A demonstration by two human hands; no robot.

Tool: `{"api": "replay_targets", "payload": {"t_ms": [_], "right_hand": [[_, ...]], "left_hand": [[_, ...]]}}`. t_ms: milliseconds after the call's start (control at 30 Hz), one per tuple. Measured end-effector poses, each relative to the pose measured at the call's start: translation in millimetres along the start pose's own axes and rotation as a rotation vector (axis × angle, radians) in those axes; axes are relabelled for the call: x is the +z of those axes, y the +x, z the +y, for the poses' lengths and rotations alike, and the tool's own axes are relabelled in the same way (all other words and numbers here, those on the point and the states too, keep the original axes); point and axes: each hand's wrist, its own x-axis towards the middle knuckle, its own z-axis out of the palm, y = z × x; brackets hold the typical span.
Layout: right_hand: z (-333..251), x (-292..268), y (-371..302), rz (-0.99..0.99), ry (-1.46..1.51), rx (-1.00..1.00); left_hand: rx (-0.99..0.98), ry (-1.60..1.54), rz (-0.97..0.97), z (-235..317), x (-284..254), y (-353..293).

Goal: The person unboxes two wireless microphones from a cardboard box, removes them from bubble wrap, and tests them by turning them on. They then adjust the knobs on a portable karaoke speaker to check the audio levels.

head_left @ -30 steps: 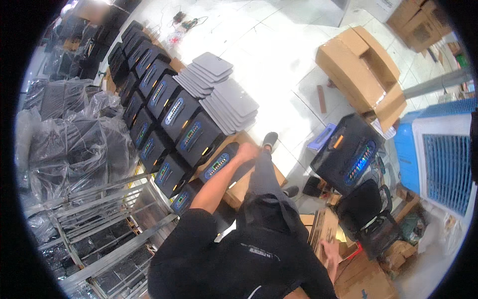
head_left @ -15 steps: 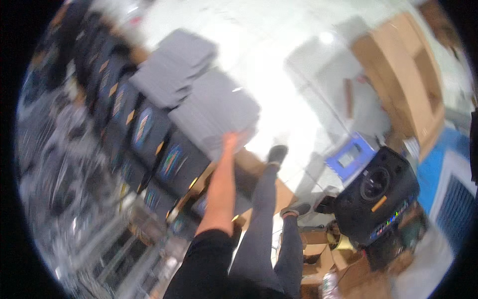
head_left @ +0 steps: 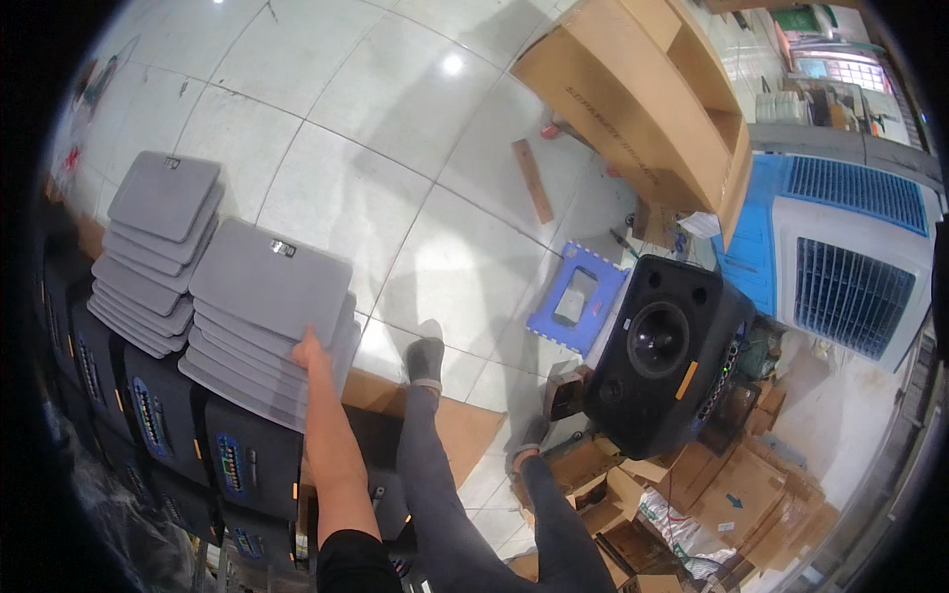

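My left hand (head_left: 311,352) is at the near right corner of the taller-looking front stack of grey speaker grilles (head_left: 269,277). Its fingers are closed over the edge of the top grille, which carries a small badge at its far edge. A second stack of similar grilles (head_left: 163,203) stands just left of it, slightly fanned. Both stacks rest on black speaker cabinets (head_left: 252,465) with knob panels on their sides. My right hand is out of the picture.
A black loudspeaker (head_left: 657,336) lies right of my feet, beside a blue-purple folding stool (head_left: 576,301). Beyond are a long cardboard carton (head_left: 633,109) and a blue-white air cooler (head_left: 840,267). Torn cardboard (head_left: 741,494) heaps at lower right. A brown strip (head_left: 532,181) lies on the tiles.
The view has swung, so the grille stacks sit lower and further left, and the picture is sharper. My left hand remains at the front stack's near right corner.
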Motion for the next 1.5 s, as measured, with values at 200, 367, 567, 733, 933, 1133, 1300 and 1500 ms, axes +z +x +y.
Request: {"api": "replay_targets", "payload": {"t_ms": [200,367,567,733,933,1133,1300,1500], "right_hand": [[-30.9,-44.3,-25.6,-0.007,0.046,0.128],[-51.6,-62.4,-19.4,0.095,0.053,0.006],[-31.0,9.4,48.6,-0.011,0.254,-0.037],[-55.5,106.2,71.7,-0.069,0.690,-0.065],[-131.7,213.4,5.6,0.149,1.052,-0.014],[-153.8,271.4,-22.4,-0.171,0.896,0.103],[-147.2,296.8,-20.7,-0.346,0.982,0.109],[-96.5,311.2,38.2,-0.408,1.012,0.038]], "left_hand": [[0.390,-0.156,-0.129,72.0,6.1,-78.1],[0.527,-0.146,-0.371,158.9,-35.2,-260.0],[0.535,-0.402,-1.131,166.9,44.2,-510.0],[0.465,-0.336,-1.332,151.6,231.3,-659.0],[0.354,-0.272,-1.340,97.6,389.3,-739.7],[0.194,0.009,-1.662,59.7,436.8,-702.8],[0.711,0.463,-1.216,69.2,359.3,-648.9],[1.313,1.192,-0.698,54.6,71.8,-545.8]]}}
